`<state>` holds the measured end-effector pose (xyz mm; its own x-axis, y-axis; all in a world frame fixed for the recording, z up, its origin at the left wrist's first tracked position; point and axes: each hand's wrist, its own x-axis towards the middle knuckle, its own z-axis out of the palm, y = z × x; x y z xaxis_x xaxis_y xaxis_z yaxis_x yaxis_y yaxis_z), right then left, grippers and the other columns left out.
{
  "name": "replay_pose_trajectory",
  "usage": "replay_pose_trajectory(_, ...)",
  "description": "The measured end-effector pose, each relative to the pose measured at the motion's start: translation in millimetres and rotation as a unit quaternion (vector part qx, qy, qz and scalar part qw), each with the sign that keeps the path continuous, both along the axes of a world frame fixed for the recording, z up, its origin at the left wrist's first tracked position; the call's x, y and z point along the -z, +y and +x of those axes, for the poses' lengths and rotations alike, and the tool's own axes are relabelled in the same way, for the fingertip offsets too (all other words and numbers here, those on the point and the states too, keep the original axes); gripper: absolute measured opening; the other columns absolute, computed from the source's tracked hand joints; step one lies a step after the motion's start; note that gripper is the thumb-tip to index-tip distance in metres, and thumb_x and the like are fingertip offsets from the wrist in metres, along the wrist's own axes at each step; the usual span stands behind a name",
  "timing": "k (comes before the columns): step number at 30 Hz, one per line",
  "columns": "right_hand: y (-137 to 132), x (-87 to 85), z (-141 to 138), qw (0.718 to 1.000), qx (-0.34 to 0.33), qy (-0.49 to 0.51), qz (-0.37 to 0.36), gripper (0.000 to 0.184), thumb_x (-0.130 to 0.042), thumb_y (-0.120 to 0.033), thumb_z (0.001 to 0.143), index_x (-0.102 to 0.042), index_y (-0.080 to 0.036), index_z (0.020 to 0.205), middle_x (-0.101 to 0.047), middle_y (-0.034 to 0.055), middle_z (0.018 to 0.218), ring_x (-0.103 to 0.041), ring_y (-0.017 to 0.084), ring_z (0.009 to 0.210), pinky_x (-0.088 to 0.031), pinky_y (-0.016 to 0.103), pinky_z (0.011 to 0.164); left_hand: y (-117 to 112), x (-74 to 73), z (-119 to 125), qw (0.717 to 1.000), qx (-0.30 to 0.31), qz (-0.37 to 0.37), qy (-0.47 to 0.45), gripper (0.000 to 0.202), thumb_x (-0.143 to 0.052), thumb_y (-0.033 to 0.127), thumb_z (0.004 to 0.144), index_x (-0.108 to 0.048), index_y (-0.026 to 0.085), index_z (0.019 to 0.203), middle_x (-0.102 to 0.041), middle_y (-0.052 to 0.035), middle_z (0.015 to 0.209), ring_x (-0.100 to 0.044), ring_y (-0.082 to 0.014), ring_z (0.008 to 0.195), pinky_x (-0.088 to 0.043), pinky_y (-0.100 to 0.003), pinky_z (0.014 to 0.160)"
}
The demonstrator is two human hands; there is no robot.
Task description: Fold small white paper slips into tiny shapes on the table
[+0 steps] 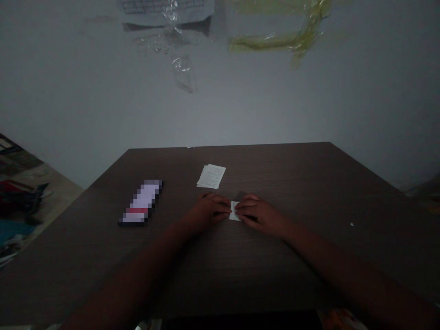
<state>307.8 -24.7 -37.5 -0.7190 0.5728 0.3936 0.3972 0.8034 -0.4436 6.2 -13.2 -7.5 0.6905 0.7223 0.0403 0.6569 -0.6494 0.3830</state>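
A small piece of white paper lies on the brown table between my two hands, partly covered by fingers. My left hand rests at the paper's left edge, its fingers bent together and the fingertips touching that edge. From the other side, my right hand has its curled fingers over the right part of the paper, pressing it to the tabletop. Just beyond my left hand is a small stack of printed paper sheets, slightly fanned out.
A phone with a lit, blurred screen lies to the left. The wooden-look table meets a grey wall with tape on it. A tiny white scrap sits at right. Cluttered items show on the floor at far left.
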Motion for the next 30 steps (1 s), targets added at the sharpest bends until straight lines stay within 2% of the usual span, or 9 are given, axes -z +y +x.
replay_pose_trajectory(3,0.1,1.7,-0.4,1.000,0.003,0.004,-0.002,0.024,-0.084,-0.019,0.116,-0.094,-0.031,0.134,-0.094,0.0081,0.133,-0.085,0.032,0.130,-0.068,0.055,0.123,-0.2,-0.1,-0.2,1.000,0.009,0.010,-0.010,0.024,-0.080,0.017,0.116,-0.096,0.030,0.130,-0.093,-0.0067,0.148,-0.080,-0.0318,0.146,-0.045,-0.064,0.142)
replay_pose_trajectory(7,1.5,5.7,-0.2,1.000,0.008,0.000,-0.008,0.027,-0.085,-0.018,0.115,-0.094,-0.031,0.137,-0.094,0.0089,0.137,-0.085,0.033,0.133,-0.066,0.057,0.126,-0.1,-1.8,1.0,1.000,0.006,-0.001,-0.011,0.024,-0.079,0.013,0.116,-0.095,0.028,0.126,-0.093,-0.0057,0.149,-0.080,-0.0310,0.149,-0.037,-0.068,0.148)
replay_pose_trajectory(15,2.8,8.5,1.8,1.000,0.005,0.009,-0.015,0.026,-0.085,-0.023,0.117,-0.093,-0.031,0.140,-0.094,0.0095,0.139,-0.084,0.032,0.135,-0.065,0.059,0.128,-1.8,-6.4,3.3,1.000,0.014,0.005,-0.001,0.025,-0.079,0.009,0.112,-0.094,0.028,0.120,-0.093,-0.0030,0.147,-0.076,-0.0295,0.157,-0.039,-0.062,0.148)
replay_pose_trajectory(19,1.6,7.1,0.7,1.000,0.007,0.003,-0.019,0.024,-0.084,-0.023,0.117,-0.092,-0.031,0.139,-0.093,0.0089,0.141,-0.084,0.031,0.136,-0.066,0.058,0.127,-3.4,-9.0,2.7,1.000,0.020,0.021,-0.007,0.030,-0.074,0.008,0.115,-0.095,0.028,0.123,-0.093,-0.0038,0.148,-0.074,-0.0306,0.160,-0.038,-0.064,0.150)
replay_pose_trajectory(23,0.6,4.7,-0.5,1.000,0.009,0.000,-0.016,0.024,-0.084,-0.021,0.117,-0.091,-0.031,0.137,-0.093,0.0091,0.140,-0.084,0.031,0.135,-0.065,0.058,0.127,1.7,-4.0,1.8,0.999,0.035,0.011,0.002,0.029,-0.078,0.010,0.114,-0.096,0.031,0.125,-0.094,-0.0040,0.148,-0.075,-0.0317,0.161,-0.034,-0.066,0.152)
replay_pose_trajectory(30,-2.7,7.6,0.4,0.999,0.039,0.012,-0.021,0.033,-0.089,-0.023,0.112,-0.087,-0.032,0.144,-0.089,0.0110,0.145,-0.081,0.034,0.140,-0.065,0.062,0.128,0.8,-0.5,-0.3,0.999,0.028,0.019,-0.017,0.025,-0.078,0.013,0.114,-0.095,0.031,0.121,-0.093,-0.0044,0.149,-0.080,-0.0296,0.152,-0.037,-0.063,0.152)
